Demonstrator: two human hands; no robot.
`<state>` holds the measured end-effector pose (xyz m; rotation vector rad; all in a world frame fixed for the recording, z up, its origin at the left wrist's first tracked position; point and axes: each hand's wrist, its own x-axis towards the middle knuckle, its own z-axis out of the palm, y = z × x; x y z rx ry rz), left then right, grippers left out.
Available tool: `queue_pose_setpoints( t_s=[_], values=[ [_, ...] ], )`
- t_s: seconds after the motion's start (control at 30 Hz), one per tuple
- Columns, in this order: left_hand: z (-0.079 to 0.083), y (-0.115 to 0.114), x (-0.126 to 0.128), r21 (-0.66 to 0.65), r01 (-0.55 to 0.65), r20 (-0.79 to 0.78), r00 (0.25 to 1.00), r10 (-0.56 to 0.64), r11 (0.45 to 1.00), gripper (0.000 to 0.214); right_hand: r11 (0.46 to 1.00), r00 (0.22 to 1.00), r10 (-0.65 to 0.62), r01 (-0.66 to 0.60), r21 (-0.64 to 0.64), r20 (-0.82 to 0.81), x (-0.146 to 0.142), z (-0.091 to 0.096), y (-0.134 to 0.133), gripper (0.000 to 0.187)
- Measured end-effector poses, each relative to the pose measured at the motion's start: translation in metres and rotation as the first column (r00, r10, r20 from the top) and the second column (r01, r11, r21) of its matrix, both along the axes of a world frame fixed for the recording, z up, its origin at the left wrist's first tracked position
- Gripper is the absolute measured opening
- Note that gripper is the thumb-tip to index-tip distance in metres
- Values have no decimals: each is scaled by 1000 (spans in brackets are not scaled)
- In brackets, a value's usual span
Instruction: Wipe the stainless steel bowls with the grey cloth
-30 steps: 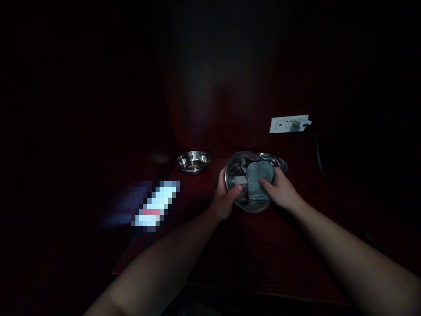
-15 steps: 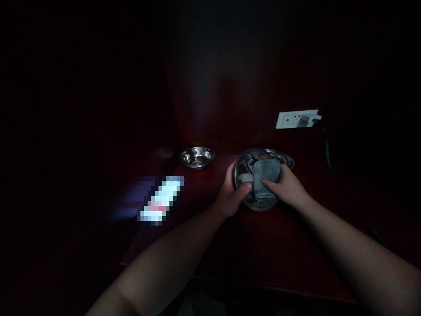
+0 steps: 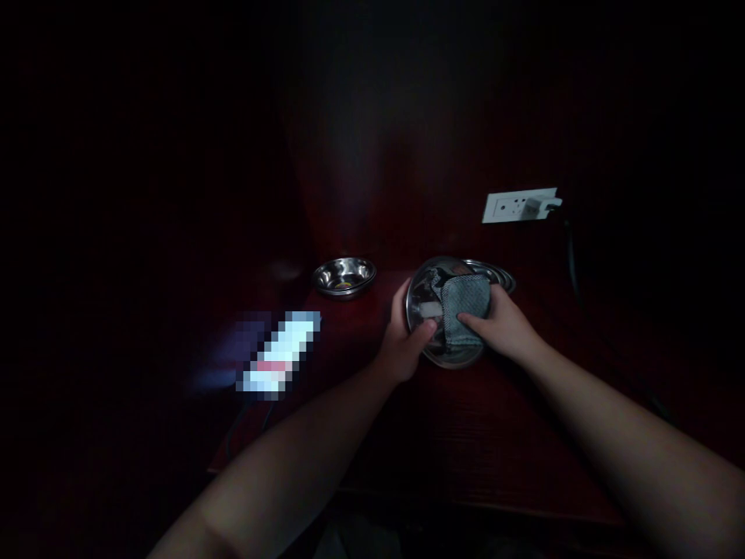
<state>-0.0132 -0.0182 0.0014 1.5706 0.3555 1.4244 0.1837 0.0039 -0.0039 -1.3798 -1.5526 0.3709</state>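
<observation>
A shiny metal bowl [image 3: 427, 291] is tilted up between my two hands, above the dark red table. My left hand [image 3: 406, 338] grips its left rim, thumb on the inside and fingers behind. With my right hand [image 3: 505, 322] I press a grey-green cloth [image 3: 466, 309] against the bowl's right side, thumb on top of the cloth. The fingers of that hand are mostly hidden behind bowl and cloth. Partly covered by the held bowl, more metal bowls [image 3: 499, 276] lie just behind it.
Stacked metal bowls [image 3: 344, 277] stand at the back left of the table [image 3: 442, 450]. A lit, blurred-out device [image 3: 282, 353] lies at the left with a cable. On the back wall is a white socket [image 3: 518, 205] with a plug and a hanging cord [image 3: 570, 256]. The surroundings are very dark.
The whole view has shifted slightly, so everything appears a little further left and higher. Both hands keep their hold on bowl and cloth, with hardly any change between them.
</observation>
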Motion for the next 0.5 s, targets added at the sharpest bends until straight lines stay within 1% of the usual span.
queue_pose_setpoints(
  t_s=[0.13, 0.23, 0.4, 0.5],
  values=[
    [5, -7, 2, 25, 81, -27, 996, -80, 996, 85, 1000, 999, -30, 30, 4, -20, 1, 1, 0, 53],
    [7, -10, 4, 31, 126, -38, 992, -124, 992, 90, 998, 998, -62, 62, -2, 3, 0, 4, -2, 52],
    [4, -6, 5, -32, 137, -29, 990, -138, 990, 88, 996, 995, -85, 84, 12, 59, -1, 6, -5, 51],
    [2, -4, 4, -42, 126, -26, 992, -127, 991, 88, 996, 993, -88, 85, 36, 76, 0, 6, -4, 52]
  ],
)
